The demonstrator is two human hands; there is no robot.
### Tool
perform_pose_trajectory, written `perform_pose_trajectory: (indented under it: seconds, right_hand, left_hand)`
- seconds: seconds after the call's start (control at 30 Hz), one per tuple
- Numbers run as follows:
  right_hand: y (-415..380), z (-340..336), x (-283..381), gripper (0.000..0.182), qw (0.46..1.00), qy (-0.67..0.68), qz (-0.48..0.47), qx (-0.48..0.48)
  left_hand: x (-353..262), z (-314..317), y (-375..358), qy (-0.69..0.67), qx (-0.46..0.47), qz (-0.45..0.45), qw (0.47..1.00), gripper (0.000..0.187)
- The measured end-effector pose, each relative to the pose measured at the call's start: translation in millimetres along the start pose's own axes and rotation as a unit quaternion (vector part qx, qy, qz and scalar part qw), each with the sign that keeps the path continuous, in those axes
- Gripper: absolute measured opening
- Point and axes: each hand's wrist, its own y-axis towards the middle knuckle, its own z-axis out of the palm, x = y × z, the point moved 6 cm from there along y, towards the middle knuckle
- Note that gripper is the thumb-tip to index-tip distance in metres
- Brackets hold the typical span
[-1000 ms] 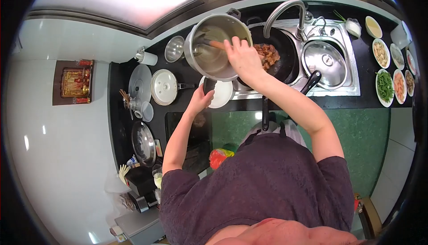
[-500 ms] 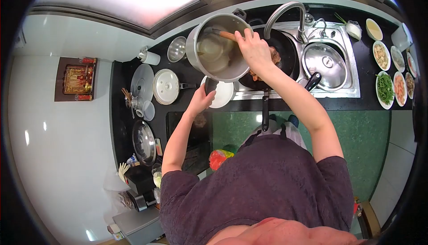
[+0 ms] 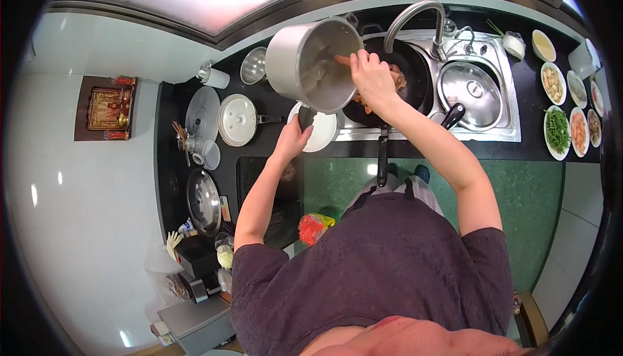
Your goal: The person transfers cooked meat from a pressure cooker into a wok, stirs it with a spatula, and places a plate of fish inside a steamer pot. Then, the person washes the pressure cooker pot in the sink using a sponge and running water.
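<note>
My left hand (image 3: pixel 295 137) is closed around the black handle of a deep metal pot (image 3: pixel 283 64). The pot is tilted to the right, its mouth at the left side of a black frying pan (image 3: pixel 417 71). Inside the pot some liquid shows. In my right hand (image 3: pixel 376 82) is a wooden-handled utensil (image 3: pixel 342 60); it reaches into the pot, and its head is hidden. Browned pieces of food (image 3: pixel 397 78) lie in the pan, partly covered by my right hand and forearm. A white plate (image 3: pixel 322 134) sits below the pot.
The pan stands over the left of a steel sink (image 3: pixel 513 90) with a curved faucet (image 3: pixel 415 9). A metal lid (image 3: pixel 470 96) covers the right basin. Several dishes, including green beans (image 3: pixel 557 130), stand at right. A white pot lid (image 3: pixel 237 119) and a metal bowl (image 3: pixel 254 65) are at left.
The pot has tipped further to the right, showing more of its outer side. My right hand and the utensil have shifted slightly down and right. The view has moved a little.
</note>
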Motion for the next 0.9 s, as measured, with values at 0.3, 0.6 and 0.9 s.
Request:
perform_pose_trajectory:
  seconds: [0.3, 0.6, 0.9]
  right_hand:
    - [2.0, -4.7, -0.1, 0.025, 0.998, -0.045, -0.012, -0.049]
    - [0.3, 9.2, 22.2, 0.024, 0.974, -0.200, -0.104, 0.013]
    - [3.7, -5.5, -22.5, 0.023, 0.998, -0.040, -0.047, -0.030]
  left_hand:
    - [-14.8, 2.6, 10.1, 0.071, -0.021, 0.002, 0.997, 0.056]
    - [-23.4, 7.3, 21.7, 0.109, -0.035, 0.028, 0.993, 0.051]
    - [-18.6, 14.9, 20.7, 0.162, -0.037, 0.020, 0.986, 0.046]
